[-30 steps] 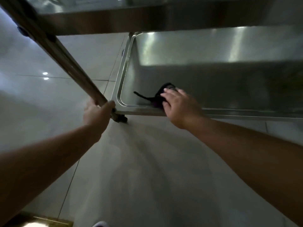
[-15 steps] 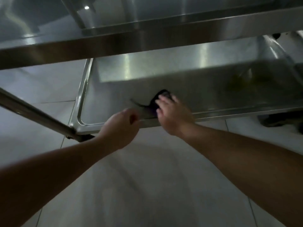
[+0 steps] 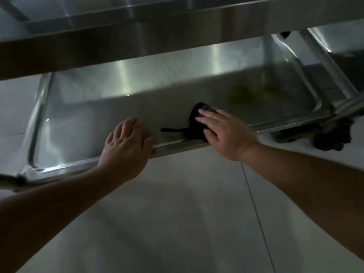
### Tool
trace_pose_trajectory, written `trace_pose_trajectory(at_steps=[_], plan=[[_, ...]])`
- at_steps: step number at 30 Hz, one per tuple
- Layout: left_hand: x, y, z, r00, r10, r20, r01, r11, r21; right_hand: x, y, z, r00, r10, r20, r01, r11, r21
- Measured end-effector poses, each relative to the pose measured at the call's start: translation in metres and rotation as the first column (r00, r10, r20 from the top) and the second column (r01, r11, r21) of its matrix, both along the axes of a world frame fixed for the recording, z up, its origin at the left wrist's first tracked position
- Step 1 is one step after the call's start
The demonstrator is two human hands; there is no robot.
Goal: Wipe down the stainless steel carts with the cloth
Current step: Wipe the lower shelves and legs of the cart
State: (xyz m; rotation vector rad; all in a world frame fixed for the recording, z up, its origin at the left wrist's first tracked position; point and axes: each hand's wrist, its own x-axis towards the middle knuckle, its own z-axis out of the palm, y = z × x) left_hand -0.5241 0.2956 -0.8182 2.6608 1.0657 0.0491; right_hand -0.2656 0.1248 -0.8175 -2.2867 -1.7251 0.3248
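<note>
The stainless steel cart's lower shelf [image 3: 82, 117] is a shallow tray with a raised rim, running across the middle of the head view. A dark cloth [image 3: 194, 125] lies on it by the near rim, a thin tail trailing left. My right hand [image 3: 222, 131] presses flat on the cloth with straight fingers. My left hand [image 3: 126, 146] rests on the near rim to the cloth's left, fingers reaching over the edge onto the shelf. A yellowish smear [image 3: 248, 93] shows on the shelf at the right.
The cart's upper shelf [image 3: 137, 36] overhangs at the top of the view. A cart leg [image 3: 323, 62] and a dark caster wheel [image 3: 332, 136] stand at the right. Pale tiled floor [image 3: 177, 213] spreads below the shelf.
My left hand let go of the cart's left leg and moved right onto the shelf's near rim. The view shifted right along the cart. My right hand stays on the cloth.
</note>
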Motion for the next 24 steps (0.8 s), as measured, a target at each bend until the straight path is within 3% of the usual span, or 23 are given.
trace_pose_trajectory(at_steps=[5,7,9,11,12,16,19,21,22,24], plan=[[0.016,-0.01,-0.021,1.0,0.002,0.027,-0.003,0.999,0.047,0.114,-0.059,-0.004,0.964,-0.265,0.035,0.267,0.963,-0.045],[0.015,-0.014,-0.029,0.999,0.023,0.022,-0.024,0.998,0.049,0.148,-0.074,-0.007,0.874,-0.486,0.026,0.486,0.874,0.011],[0.014,-0.018,-0.034,0.999,0.028,0.023,-0.03,0.996,0.088,0.165,-0.072,-0.011,0.718,-0.695,0.039,0.695,0.719,0.004],[0.014,-0.02,-0.037,0.999,0.035,0.021,-0.037,0.99,0.134,0.155,-0.053,-0.014,0.629,-0.773,0.089,0.777,0.63,-0.02],[0.015,-0.021,-0.038,0.999,0.041,0.015,-0.043,0.988,0.148,0.142,-0.041,-0.014,0.635,-0.766,0.103,0.771,0.637,-0.014],[0.021,-0.024,-0.038,0.998,0.057,-0.018,-0.053,0.985,0.166,0.063,-0.002,-0.011,0.85,-0.518,0.1,0.521,0.854,-0.001],[0.021,-0.025,-0.038,0.999,0.043,-0.027,-0.037,0.982,0.186,0.003,0.019,-0.009,0.99,-0.138,0.042,0.137,0.99,0.022],[0.015,-0.024,-0.036,0.999,0.03,-0.01,-0.028,0.979,0.204,-0.016,0.021,-0.009,0.985,0.172,-0.016,-0.171,0.985,0.016],[0.014,-0.023,-0.036,1.0,0.023,-0.008,-0.021,0.977,0.211,-0.01,0.018,-0.009,0.968,0.247,-0.038,-0.246,0.969,0.017],[0.014,-0.023,-0.036,1.0,0.019,-0.014,-0.016,0.976,0.216,0.025,0.004,-0.007,0.978,0.201,-0.059,-0.201,0.98,0.017]])
